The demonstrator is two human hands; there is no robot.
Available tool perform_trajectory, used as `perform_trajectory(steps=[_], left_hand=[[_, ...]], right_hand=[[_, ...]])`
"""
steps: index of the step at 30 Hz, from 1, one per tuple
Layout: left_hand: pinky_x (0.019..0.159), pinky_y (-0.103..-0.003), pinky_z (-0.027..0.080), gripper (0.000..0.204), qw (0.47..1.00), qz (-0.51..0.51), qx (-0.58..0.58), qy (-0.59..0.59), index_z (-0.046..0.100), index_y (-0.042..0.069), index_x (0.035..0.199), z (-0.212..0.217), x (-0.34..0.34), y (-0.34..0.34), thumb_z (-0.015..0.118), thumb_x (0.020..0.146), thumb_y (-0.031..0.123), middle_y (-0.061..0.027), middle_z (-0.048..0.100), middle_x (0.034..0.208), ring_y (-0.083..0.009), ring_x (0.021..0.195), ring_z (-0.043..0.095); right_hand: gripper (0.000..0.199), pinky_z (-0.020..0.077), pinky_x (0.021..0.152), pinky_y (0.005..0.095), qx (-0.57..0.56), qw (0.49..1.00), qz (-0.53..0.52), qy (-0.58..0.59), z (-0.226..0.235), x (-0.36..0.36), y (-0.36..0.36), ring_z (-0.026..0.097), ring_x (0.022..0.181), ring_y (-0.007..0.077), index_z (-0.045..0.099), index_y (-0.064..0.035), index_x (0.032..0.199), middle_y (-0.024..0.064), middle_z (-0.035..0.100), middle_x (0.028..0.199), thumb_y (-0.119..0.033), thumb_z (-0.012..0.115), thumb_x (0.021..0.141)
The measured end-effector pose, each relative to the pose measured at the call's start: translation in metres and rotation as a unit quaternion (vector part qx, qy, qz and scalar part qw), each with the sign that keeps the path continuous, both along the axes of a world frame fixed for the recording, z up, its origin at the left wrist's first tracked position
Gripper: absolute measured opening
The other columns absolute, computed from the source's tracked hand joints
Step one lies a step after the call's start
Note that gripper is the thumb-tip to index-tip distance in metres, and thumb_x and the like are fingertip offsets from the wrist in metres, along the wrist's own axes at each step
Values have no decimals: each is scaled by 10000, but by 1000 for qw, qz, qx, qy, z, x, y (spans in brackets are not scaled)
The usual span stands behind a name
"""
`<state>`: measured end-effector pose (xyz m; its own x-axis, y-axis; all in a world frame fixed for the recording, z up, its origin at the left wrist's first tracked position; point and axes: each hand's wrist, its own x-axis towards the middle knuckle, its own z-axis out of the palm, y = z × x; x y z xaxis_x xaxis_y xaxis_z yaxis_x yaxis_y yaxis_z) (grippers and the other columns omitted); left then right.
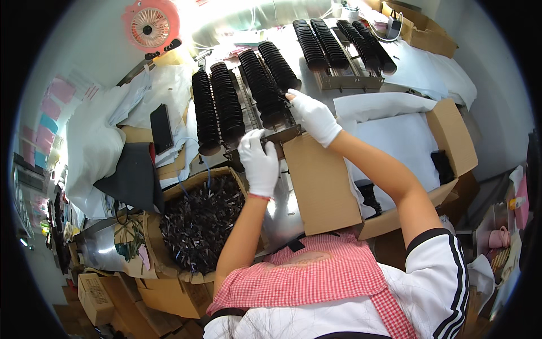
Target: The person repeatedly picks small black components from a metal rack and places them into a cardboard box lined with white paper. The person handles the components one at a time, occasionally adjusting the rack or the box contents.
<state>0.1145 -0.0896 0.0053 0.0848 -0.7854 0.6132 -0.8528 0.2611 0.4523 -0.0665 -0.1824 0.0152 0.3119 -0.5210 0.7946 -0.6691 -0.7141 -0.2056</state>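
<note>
Two rows of thin dark lens-like discs (259, 85) stand packed on edge on a metal rack (282, 134), beside two more rows (226, 101) on the left. My left hand (259, 166), in a white glove, rests against the rack's near edge, fingers bent and thumb apart, with nothing visible between them. My right hand (317, 120), also gloved, reaches to the near right end of the rows. Its thumb and forefinger come together there, and one fingertip shows bare. Whatever they pinch is too small to make out.
A second loaded rack (353, 83) stands at the back right. Below it is an open carton (322, 186) with white lining. Dark slivers fill a carton (197, 223) at lower left. A phone (161, 129), papers and a pink fan (148, 28) are to the left.
</note>
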Motion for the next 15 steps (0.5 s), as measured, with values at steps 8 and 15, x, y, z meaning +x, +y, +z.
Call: perform_trajectory(steps=[8, 15], left_hand=[[1026, -390, 463, 442, 318, -345, 246, 848, 564, 108, 1231, 32, -32, 16, 473, 1016, 484, -79, 612, 1228, -221, 1200, 560], [507, -233, 449, 46, 659, -128, 245, 699, 594, 154, 957, 14, -28, 0, 639, 946, 150, 15, 608, 783, -95, 699, 615]], right_hand=[[441, 473, 996, 410, 98, 979, 145, 105, 54, 15, 84, 586, 1126, 380, 647, -1, 1153, 163, 639, 1206, -193, 731, 764], [664, 476, 995, 332, 332, 929, -35, -160, 25, -17, -46, 580, 1155, 245, 431, 19, 1397, 178, 549, 1316, -116, 745, 827]])
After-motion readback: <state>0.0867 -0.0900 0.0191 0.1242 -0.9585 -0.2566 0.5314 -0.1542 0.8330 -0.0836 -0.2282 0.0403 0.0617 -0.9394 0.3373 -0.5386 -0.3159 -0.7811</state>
